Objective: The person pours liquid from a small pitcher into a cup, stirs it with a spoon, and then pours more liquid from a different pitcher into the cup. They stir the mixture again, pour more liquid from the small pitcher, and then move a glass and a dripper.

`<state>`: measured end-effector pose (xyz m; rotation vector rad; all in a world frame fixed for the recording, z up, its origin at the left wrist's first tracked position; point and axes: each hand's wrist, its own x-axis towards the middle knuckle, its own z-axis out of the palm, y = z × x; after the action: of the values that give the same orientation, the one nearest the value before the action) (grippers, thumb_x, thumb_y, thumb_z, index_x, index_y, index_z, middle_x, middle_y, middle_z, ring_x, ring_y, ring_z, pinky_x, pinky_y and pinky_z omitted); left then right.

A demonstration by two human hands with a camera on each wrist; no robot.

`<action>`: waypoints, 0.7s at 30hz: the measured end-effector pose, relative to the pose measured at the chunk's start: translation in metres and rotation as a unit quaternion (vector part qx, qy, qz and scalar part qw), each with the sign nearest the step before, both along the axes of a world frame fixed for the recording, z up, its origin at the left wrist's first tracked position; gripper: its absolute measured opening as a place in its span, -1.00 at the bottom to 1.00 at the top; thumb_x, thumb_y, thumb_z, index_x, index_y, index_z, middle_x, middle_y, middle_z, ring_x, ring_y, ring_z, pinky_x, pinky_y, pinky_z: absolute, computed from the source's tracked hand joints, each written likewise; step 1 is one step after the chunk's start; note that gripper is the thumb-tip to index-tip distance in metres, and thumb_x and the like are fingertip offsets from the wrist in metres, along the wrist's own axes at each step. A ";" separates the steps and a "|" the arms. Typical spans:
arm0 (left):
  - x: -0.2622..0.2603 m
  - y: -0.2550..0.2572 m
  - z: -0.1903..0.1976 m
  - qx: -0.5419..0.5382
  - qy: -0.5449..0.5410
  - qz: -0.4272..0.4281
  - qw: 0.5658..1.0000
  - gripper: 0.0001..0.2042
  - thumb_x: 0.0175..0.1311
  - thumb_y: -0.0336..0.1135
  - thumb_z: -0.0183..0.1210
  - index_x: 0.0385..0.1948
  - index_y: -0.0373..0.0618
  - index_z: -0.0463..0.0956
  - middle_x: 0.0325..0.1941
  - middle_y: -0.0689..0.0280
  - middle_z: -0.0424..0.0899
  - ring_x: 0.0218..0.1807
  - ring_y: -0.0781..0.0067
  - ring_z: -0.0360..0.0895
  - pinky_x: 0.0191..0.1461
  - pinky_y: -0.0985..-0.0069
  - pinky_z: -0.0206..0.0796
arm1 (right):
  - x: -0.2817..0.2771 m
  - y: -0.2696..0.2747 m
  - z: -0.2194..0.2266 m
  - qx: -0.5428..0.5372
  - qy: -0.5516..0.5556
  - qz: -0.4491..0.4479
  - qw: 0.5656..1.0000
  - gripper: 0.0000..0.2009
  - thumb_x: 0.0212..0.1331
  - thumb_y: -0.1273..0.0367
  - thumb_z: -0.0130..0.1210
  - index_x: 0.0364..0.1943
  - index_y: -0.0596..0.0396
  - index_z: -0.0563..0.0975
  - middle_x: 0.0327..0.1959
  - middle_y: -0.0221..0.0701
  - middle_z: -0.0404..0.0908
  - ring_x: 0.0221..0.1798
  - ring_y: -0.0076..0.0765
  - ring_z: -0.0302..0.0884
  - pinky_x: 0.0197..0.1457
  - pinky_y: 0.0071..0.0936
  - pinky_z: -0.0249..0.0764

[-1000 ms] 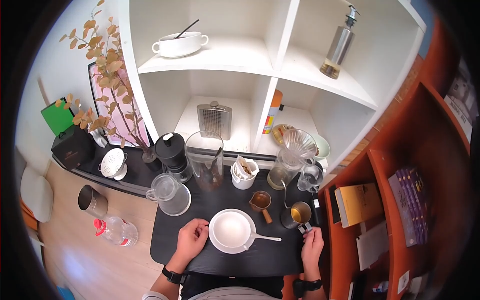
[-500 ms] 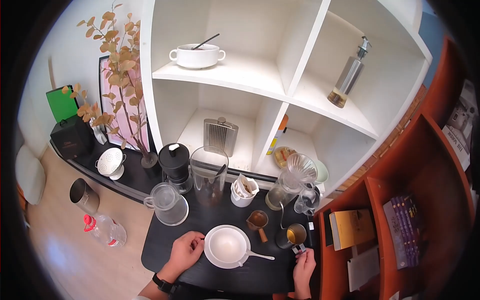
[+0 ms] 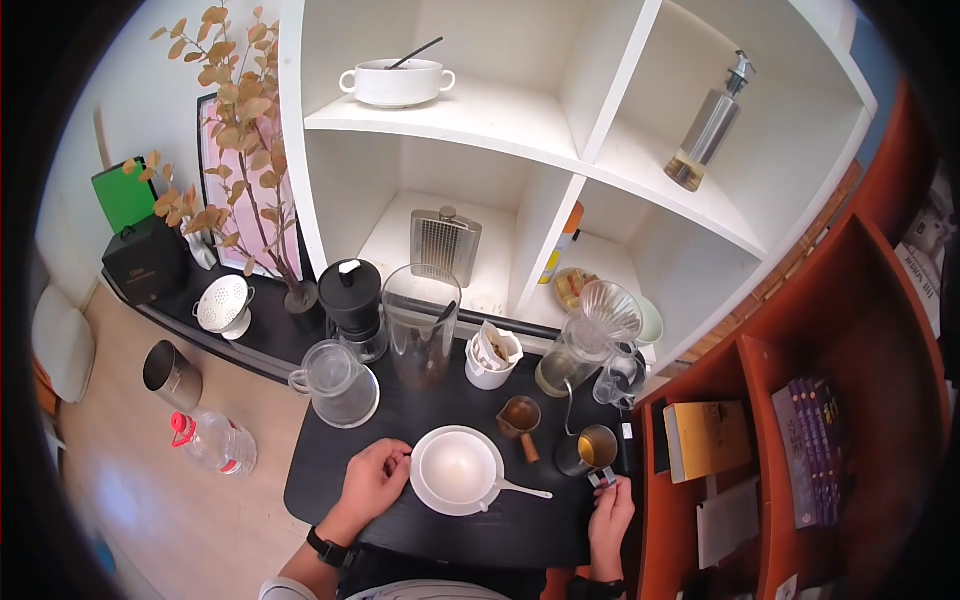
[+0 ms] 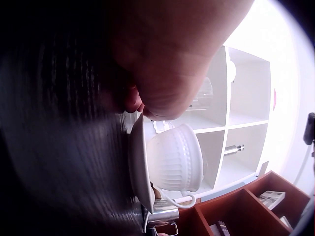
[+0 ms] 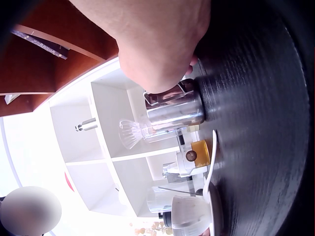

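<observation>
My left hand (image 3: 375, 480) rests on the black table (image 3: 440, 545), fingers loosely curled beside the white saucer (image 3: 422, 490). On that saucer stands a white cup (image 3: 458, 468); in the left wrist view, fingertips meet or nearly meet the saucer's rim (image 4: 139, 162). A white spoon (image 3: 525, 490) extends to its right. My right hand (image 3: 611, 515) lies loosely curled at the handle of a metal pitcher (image 3: 575, 458) with amber liquid inside and a thin curved spout. The right wrist view has the hand (image 5: 162, 54) beside the pitcher (image 5: 177, 112); its fingertips are mostly hidden.
Behind are a glass jug (image 3: 335, 388), black grinder (image 3: 352, 305), tall glass cylinder (image 3: 420, 340), white filter cup (image 3: 491, 370), wood-handled small pot (image 3: 519, 412) and glass dripper (image 3: 605, 315). White shelves (image 3: 445, 125) rise behind; a red-brown bookcase (image 3: 760, 350) stands right.
The head view has tilted and shifted, so the scene sits differently in frame. Both hands stay beside the same objects, which have not visibly moved on the table.
</observation>
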<state>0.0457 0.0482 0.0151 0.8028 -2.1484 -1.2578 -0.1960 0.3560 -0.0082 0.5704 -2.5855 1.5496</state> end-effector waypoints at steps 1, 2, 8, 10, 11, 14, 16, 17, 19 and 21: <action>0.000 0.000 0.000 -0.002 0.001 0.001 1.000 -0.86 0.35 -0.45 0.32 -0.12 -0.24 0.69 -0.38 0.26 0.70 -0.43 0.46 0.65 -0.29 0.49 0.51 | 0.000 0.000 0.000 0.001 0.003 0.004 1.000 -0.82 0.56 0.44 -0.09 -0.13 0.22 0.56 -0.41 -0.29 0.63 -0.43 -0.36 0.55 -0.30 -0.35 0.44; 0.000 0.000 0.000 -0.003 0.003 0.003 1.000 -0.86 0.36 -0.45 0.32 -0.12 -0.24 0.69 -0.37 0.25 0.70 -0.43 0.46 0.65 -0.29 0.49 0.51 | -0.001 0.001 0.000 0.002 0.001 0.005 1.000 -0.82 0.56 0.44 -0.09 -0.13 0.22 0.56 -0.41 -0.29 0.63 -0.43 -0.36 0.55 -0.30 -0.35 0.44; 0.000 0.000 -0.002 -0.008 0.013 0.000 1.000 -0.87 0.37 -0.46 0.31 -0.12 -0.24 0.69 -0.37 0.24 0.70 -0.43 0.46 0.64 -0.29 0.49 0.50 | 0.001 -0.001 0.003 0.006 -0.002 0.007 1.000 -0.81 0.57 0.43 -0.09 -0.12 0.22 0.56 -0.41 -0.31 0.63 -0.41 -0.38 0.55 -0.29 -0.36 0.44; 0.000 0.000 -0.002 -0.010 0.012 -0.002 1.000 -0.87 0.37 -0.48 0.30 -0.11 -0.25 0.69 -0.37 0.30 0.70 -0.42 0.55 0.61 -0.31 0.56 0.46 | 0.001 0.000 0.003 0.006 -0.008 0.004 1.000 -0.81 0.57 0.44 -0.09 -0.10 0.21 0.56 -0.41 -0.31 0.62 -0.39 -0.38 0.56 -0.27 -0.37 0.44; 0.000 -0.001 -0.003 -0.014 0.015 -0.004 1.000 -0.86 0.36 -0.51 0.29 -0.10 -0.26 0.69 -0.38 0.35 0.70 -0.41 0.65 0.58 -0.32 0.62 0.42 | 0.001 0.000 0.003 0.010 -0.015 0.003 1.000 -0.81 0.57 0.44 -0.09 -0.10 0.21 0.56 -0.41 -0.31 0.62 -0.39 -0.38 0.56 -0.27 -0.37 0.44; -0.001 0.000 -0.001 -0.012 0.009 0.001 1.000 -0.88 0.37 -0.47 0.30 -0.13 -0.23 0.68 -0.39 0.26 0.68 -0.44 0.48 0.60 -0.33 0.50 0.45 | -0.002 0.002 -0.003 -0.003 0.002 0.017 1.000 -0.82 0.58 0.44 -0.09 -0.06 0.21 0.56 -0.39 -0.32 0.62 -0.38 -0.41 0.55 -0.26 -0.39 0.43; -0.001 0.001 -0.001 -0.012 0.008 0.003 1.000 -0.89 0.37 -0.48 0.30 -0.14 -0.23 0.68 -0.41 0.28 0.66 -0.45 0.50 0.57 -0.36 0.51 0.41 | -0.002 0.003 -0.004 0.004 -0.006 0.012 1.000 -0.82 0.58 0.44 -0.09 -0.05 0.20 0.56 -0.39 -0.33 0.62 -0.37 -0.41 0.54 -0.26 -0.39 0.44; -0.002 0.001 -0.001 -0.014 0.011 0.005 1.000 -0.89 0.37 -0.47 0.30 -0.14 -0.23 0.68 -0.41 0.28 0.66 -0.45 0.51 0.57 -0.36 0.52 0.40 | -0.001 0.002 -0.003 0.004 -0.004 0.009 1.000 -0.82 0.59 0.44 -0.09 -0.04 0.20 0.56 -0.39 -0.33 0.62 -0.37 -0.42 0.54 -0.25 -0.39 0.44; -0.002 0.000 -0.004 -0.009 0.003 0.003 1.000 -0.89 0.38 -0.48 0.29 -0.14 -0.23 0.68 -0.41 0.28 0.66 -0.45 0.52 0.57 -0.36 0.52 0.41 | -0.001 0.001 -0.001 -0.003 -0.009 0.009 1.000 -0.82 0.59 0.44 -0.09 -0.04 0.20 0.56 -0.38 -0.35 0.62 -0.36 -0.43 0.53 -0.25 -0.39 0.45; -0.003 0.000 -0.003 -0.016 0.004 0.007 1.000 -0.89 0.38 -0.49 0.29 -0.13 -0.23 0.68 -0.41 0.29 0.66 -0.45 0.53 0.57 -0.36 0.53 0.40 | -0.004 0.003 -0.007 -0.004 -0.005 0.011 1.000 -0.81 0.60 0.43 -0.09 -0.04 0.20 0.56 -0.38 -0.36 0.63 -0.35 -0.50 0.52 -0.24 -0.46 0.45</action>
<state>0.0426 0.0487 0.0120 0.7978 -2.1467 -1.2154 -0.1999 0.3588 -0.0152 0.5928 -2.5870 1.5730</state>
